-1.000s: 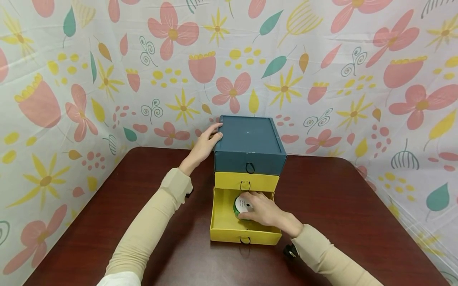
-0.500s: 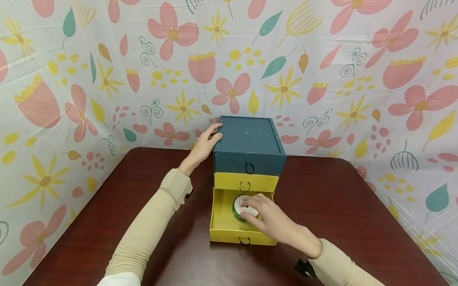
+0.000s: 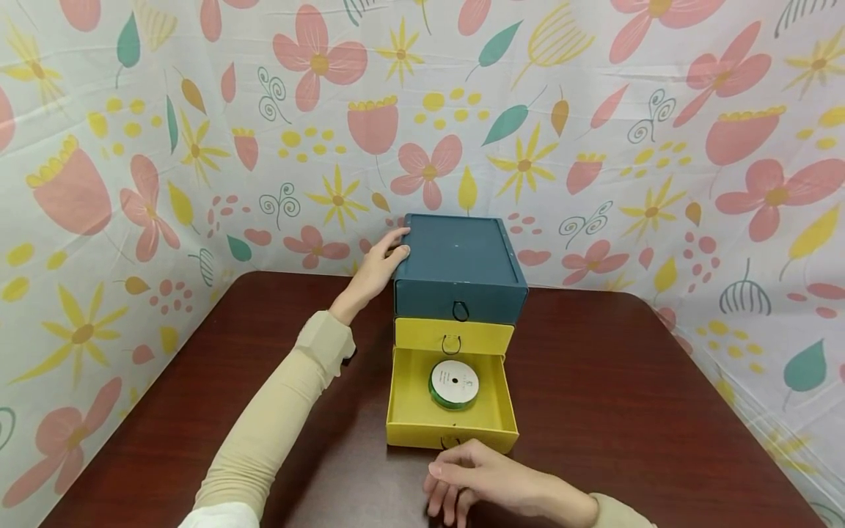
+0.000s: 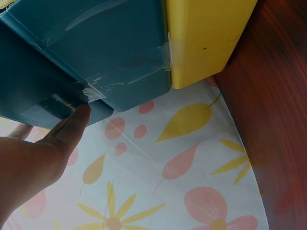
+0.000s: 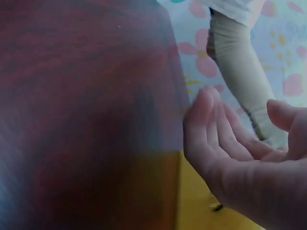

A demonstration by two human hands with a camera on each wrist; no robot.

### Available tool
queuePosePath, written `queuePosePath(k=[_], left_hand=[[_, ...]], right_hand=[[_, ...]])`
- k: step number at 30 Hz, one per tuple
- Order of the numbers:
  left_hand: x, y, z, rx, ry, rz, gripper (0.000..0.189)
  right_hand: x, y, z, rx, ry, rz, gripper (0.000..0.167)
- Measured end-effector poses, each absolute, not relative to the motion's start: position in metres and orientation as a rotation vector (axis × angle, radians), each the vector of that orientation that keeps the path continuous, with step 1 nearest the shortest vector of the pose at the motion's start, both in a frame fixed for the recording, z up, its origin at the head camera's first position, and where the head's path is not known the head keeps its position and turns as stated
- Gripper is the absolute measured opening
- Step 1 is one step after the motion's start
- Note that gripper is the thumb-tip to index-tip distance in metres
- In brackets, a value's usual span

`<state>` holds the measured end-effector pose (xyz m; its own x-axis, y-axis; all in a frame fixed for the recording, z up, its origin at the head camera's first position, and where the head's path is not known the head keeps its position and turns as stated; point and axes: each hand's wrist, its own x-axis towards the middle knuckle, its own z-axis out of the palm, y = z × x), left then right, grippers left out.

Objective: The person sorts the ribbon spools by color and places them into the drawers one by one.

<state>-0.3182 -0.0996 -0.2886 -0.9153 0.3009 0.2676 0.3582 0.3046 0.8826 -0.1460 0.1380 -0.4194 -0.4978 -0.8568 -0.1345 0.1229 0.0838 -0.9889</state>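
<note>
A stacked drawer box with a blue top section and yellow drawers below stands near the back of the table. Its bottom yellow drawer is pulled out, and a spool of green ribbon with a white label lies flat inside. My left hand rests against the upper left edge of the blue section; the left wrist view shows its fingers touching the blue side. In front of the drawer hovers my right hand, fingers loosely bent, holding nothing. It covers part of the drawer's front and its black loop.
The dark red wooden table spreads to both sides of the box. Behind it hangs a flowered white cloth. The upper yellow drawer and the blue front are closed, each with a black loop pull.
My right hand has left the ribbon spool and drawn back out of the drawer, toward me. The spool stays in the drawer. My left hand has kept its place.
</note>
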Motion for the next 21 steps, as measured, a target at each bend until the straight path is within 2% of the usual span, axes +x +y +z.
queuePosePath(k=[4, 8, 13, 21], left_hand=[[-0.319, -0.1, -0.289, -0.636, -2.497, -1.7, 0.051], [-0.335, -0.101, -0.301, -0.639, -2.491, -1.716, 0.051], [-0.348, -0.103, -0.314, -0.638, -2.465, -1.728, 0.051], [-0.348, -0.103, -0.317, -0.634, -2.449, -1.688, 0.051]], right_hand=[[-0.146, 0.141, -0.428, -0.448, 1.375, -1.55, 0.041], [-0.145, 0.145, -0.434, -0.292, 1.313, -1.579, 0.043], [-0.148, 0.147, -0.439, -0.185, 1.256, -1.643, 0.048], [-0.152, 0.141, -0.442, -0.189, 1.191, -1.818, 0.029]])
